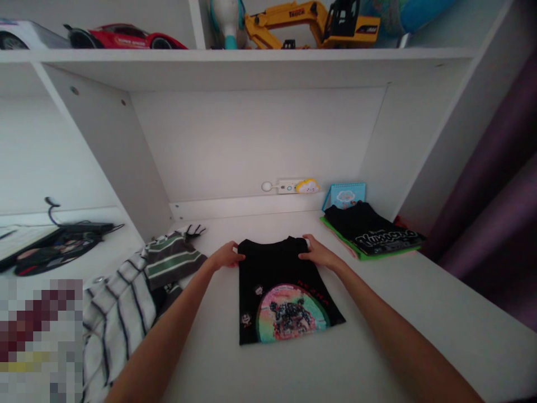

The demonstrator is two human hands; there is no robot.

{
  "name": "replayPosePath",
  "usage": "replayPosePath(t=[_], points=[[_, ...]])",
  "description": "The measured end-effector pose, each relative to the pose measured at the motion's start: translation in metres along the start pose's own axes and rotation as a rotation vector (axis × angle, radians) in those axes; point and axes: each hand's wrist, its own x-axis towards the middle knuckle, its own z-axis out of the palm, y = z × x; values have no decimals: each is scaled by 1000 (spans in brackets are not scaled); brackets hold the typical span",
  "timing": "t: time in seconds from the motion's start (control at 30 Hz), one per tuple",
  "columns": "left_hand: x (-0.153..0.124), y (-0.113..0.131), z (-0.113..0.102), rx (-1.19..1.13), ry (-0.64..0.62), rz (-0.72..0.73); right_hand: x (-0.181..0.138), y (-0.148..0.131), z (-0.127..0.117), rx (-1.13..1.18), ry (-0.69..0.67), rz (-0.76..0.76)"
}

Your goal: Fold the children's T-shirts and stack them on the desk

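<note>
A folded black T-shirt (277, 280) with a round pink and green print lies flat on the white desk (419, 313) in front of me. My left hand (226, 256) pinches its far left corner, fingers closed on the cloth. At the far right corner my right hand (318, 253) grips the shirt the same way. Both arms reach forward from the bottom of the view.
A pile of striped clothes (138, 285) lies at the left. Folded black and green shirts (373, 232) sit stacked at the right, a blue notebook (347, 196) behind them. A power strip (289, 186) lines the back wall. Toy cars and a yellow excavator (310, 22) stand on the shelf above.
</note>
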Motion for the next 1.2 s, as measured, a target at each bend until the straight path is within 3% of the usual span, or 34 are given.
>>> replayPosePath(t=[0.1,0.2,0.3,0.37,0.43,0.6,0.77,0.9,1.03,1.2], points=[[-2,10,2,-8,69,51,-3,-2,-4,-97,71,-71],[-2,24,13,228,247,17,-7,-10,-1,-332,177,-93],[-12,35,35,482,355,231,-23,-19,9,-501,166,-242],[-24,36,52,625,298,443,-41,-22,19,-537,4,-337],[-36,31,67,688,162,527,-59,-21,28,-566,-149,-358],[-51,13,81,713,76,489,-85,-18,33,-621,-155,-348],[-50,12,72,749,-3,465,-97,-27,11,-569,-345,-350],[-53,11,69,775,11,455,-136,-27,0,-535,-437,-474],[-53,11,68,777,9,453,-169,-20,-4,-506,-393,-465],[-71,27,69,780,13,479,-175,-21,-10,-453,-390,-384]])
